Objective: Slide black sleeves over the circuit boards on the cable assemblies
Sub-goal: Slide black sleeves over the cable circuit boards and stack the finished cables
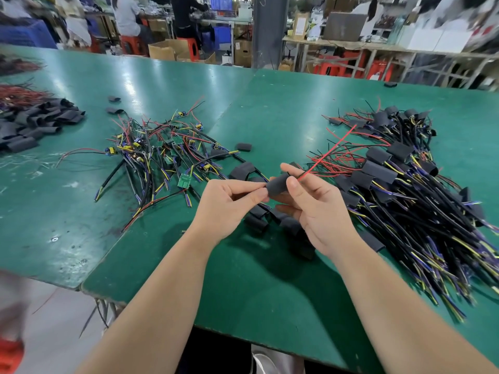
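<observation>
A short black sleeve (pixel 278 185) is held above the green table (pixel 283 292) between both hands. My left hand (pixel 229 203) pinches its left end. My right hand (pixel 316 209) grips its right end, with thumb and forefinger curled round it. A red wire (pixel 328 153) and a black wire stick out of the sleeve up to the right. The board inside is hidden. Bare cable assemblies with green circuit boards (pixel 167 155) lie in a heap at centre left. Sleeved assemblies (pixel 405 184) are piled on the right.
Loose black sleeves (pixel 259 220) lie on the table under my hands, and more sleeves (pixel 35 125) are heaped at far left. The table's front edge runs just below my forearms. People sit at benches in the background.
</observation>
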The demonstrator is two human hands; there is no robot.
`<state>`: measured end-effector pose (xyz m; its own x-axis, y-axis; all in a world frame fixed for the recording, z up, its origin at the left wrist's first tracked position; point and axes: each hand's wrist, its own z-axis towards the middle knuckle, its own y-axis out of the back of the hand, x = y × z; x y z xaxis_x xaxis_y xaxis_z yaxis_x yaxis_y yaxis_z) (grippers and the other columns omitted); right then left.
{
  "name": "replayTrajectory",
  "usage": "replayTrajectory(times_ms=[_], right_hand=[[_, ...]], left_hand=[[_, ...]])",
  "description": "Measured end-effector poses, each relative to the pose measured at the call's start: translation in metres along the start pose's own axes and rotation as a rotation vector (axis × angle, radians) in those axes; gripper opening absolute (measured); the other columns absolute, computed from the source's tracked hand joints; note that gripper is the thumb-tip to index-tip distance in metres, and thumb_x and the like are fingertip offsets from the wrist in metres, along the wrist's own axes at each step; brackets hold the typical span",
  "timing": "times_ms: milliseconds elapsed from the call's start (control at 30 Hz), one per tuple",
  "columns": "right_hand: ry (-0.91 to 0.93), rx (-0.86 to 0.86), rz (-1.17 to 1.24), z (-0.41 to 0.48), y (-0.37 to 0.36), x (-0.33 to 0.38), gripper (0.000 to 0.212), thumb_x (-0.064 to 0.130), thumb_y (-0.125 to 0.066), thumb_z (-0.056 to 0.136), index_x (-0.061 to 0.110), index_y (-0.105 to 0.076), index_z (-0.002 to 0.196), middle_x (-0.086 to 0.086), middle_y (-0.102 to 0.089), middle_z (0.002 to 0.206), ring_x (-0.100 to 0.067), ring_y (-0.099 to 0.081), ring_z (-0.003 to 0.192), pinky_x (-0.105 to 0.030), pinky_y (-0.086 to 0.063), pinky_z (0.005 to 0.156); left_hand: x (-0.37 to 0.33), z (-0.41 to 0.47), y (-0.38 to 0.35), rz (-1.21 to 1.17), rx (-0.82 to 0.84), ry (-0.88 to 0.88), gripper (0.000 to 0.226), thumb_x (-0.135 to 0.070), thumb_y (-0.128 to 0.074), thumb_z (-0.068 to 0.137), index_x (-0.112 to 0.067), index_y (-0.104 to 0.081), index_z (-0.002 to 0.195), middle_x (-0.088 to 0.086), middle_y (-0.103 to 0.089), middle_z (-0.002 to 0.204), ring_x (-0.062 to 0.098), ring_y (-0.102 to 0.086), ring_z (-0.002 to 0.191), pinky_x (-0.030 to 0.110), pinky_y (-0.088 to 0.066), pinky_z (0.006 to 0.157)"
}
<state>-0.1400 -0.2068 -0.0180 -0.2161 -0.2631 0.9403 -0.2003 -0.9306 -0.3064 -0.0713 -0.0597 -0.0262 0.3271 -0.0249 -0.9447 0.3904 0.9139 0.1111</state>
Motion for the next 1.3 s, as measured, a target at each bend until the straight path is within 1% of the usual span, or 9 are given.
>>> replayTrajectory(times_ms=[133, 267, 433, 633, 733, 833, 967, 1100, 1300], right_hand=[[0.019, -0.031, -0.014, -0.001, -0.008, -0.005, 0.038, 0.0, -0.066, 0.078, 0.023, -0.067, 0.109, 0.002, -0.07, 0.082, -0.016, -0.061, 0.083, -0.029, -0.054, 0.086], [-0.002, -0.118, 0.003, 0.001, -0.017, 0.005, 0.041, -0.013, -0.061, 0.081, 0.017, -0.065, 0.108, -0.002, -0.064, 0.078, -0.02, -0.063, 0.08, -0.035, -0.056, 0.086], [0.16, -0.392, 0.093, 0.012, 0.007, 0.066, 0.023, -0.006, -0.066, 0.082, 0.016, -0.062, 0.08, -0.001, -0.065, 0.065, -0.013, -0.061, 0.052, -0.021, -0.051, 0.053], [0.511, -0.61, -0.874, 0.027, 0.073, 0.142, 0.01, 0.042, -0.064, 0.07, 0.05, -0.067, 0.075, 0.019, -0.069, 0.082, -0.003, -0.064, 0.074, -0.025, -0.055, 0.076], [0.376, -0.612, -1.269, 0.032, 0.091, 0.136, 0.008, 0.026, -0.061, 0.074, 0.032, -0.062, 0.08, -0.009, -0.071, 0.09, -0.024, -0.063, 0.083, -0.047, -0.052, 0.086], [0.191, -0.67, -1.392, 0.027, 0.094, 0.109, 0.014, 0.017, -0.063, 0.077, 0.018, -0.071, 0.089, -0.014, -0.069, 0.1, -0.036, -0.061, 0.097, -0.047, -0.049, 0.09], [0.217, -0.751, -1.391, 0.015, 0.082, 0.084, 0.02, 0.016, -0.061, 0.081, 0.02, -0.07, 0.099, -0.012, -0.059, 0.117, -0.034, -0.051, 0.112, -0.047, -0.035, 0.097], [0.391, -0.679, -1.326, 0.002, 0.06, 0.055, 0.018, 0.008, -0.059, 0.082, 0.017, -0.071, 0.093, -0.007, -0.059, 0.114, -0.028, -0.049, 0.112, -0.041, -0.028, 0.096], [0.658, -0.508, -1.279, -0.004, 0.042, 0.032, 0.018, -0.005, -0.06, 0.078, 0.007, -0.071, 0.083, -0.009, -0.066, 0.098, -0.035, -0.058, 0.094, -0.043, -0.04, 0.085]], left_hand=[[0.003, -0.001, -0.002, 0.048, -0.012, 0.012, 0.024, -0.007, -0.072, 0.083, -0.013, -0.072, 0.106, -0.014, -0.073, 0.072, -0.004, -0.062, 0.065, 0.012, -0.047, 0.067], [0.004, 0.001, -0.001, -0.042, -0.042, 0.056, 0.068, -0.006, -0.071, 0.084, -0.021, -0.038, 0.141, -0.005, -0.073, 0.07, 0.007, -0.058, 0.054, 0.018, -0.046, 0.053], [0.007, 0.005, 0.007, 0.004, -0.233, 0.025, 0.028, -0.01, -0.063, 0.09, -0.031, -0.06, 0.107, -0.002, -0.073, 0.09, 0.01, -0.067, 0.084, 0.022, -0.051, 0.081], [0.015, 0.006, 0.014, 0.401, -0.378, 0.048, 0.023, -0.01, -0.056, 0.09, -0.031, -0.066, 0.09, -0.017, -0.066, 0.089, 0.0, -0.058, 0.08, 0.008, -0.039, 0.069], [0.018, 0.008, 0.019, 0.687, -0.407, 0.061, 0.03, -0.006, -0.051, 0.087, -0.021, -0.066, 0.108, -0.003, -0.062, 0.11, 0.019, -0.052, 0.098, 0.025, -0.038, 0.083], [0.017, 0.017, 0.033, 0.973, -0.526, 0.19, 0.047, -0.012, -0.05, 0.086, -0.017, -0.05, 0.132, 0.005, -0.048, 0.134, 0.029, -0.039, 0.121, 0.039, -0.03, 0.098], [0.022, 0.039, 0.053, 1.172, -0.41, 0.324, 0.052, -0.025, -0.044, 0.095, -0.014, -0.033, 0.144, 0.01, -0.044, 0.14, 0.033, -0.035, 0.127, 0.044, -0.027, 0.103], [0.032, 0.055, 0.058, 1.336, -0.241, 0.352, 0.039, -0.037, -0.046, 0.097, -0.014, -0.051, 0.128, 0.011, -0.056, 0.126, 0.033, -0.045, 0.121, 0.047, -0.03, 0.1], [0.029, 0.062, 0.072, 1.132, -0.414, 0.226, 0.018, -0.03, -0.054, 0.095, -0.027, -0.07, 0.103, 0.001, -0.071, 0.098, 0.029, -0.059, 0.099, 0.039, -0.029, 0.093]])
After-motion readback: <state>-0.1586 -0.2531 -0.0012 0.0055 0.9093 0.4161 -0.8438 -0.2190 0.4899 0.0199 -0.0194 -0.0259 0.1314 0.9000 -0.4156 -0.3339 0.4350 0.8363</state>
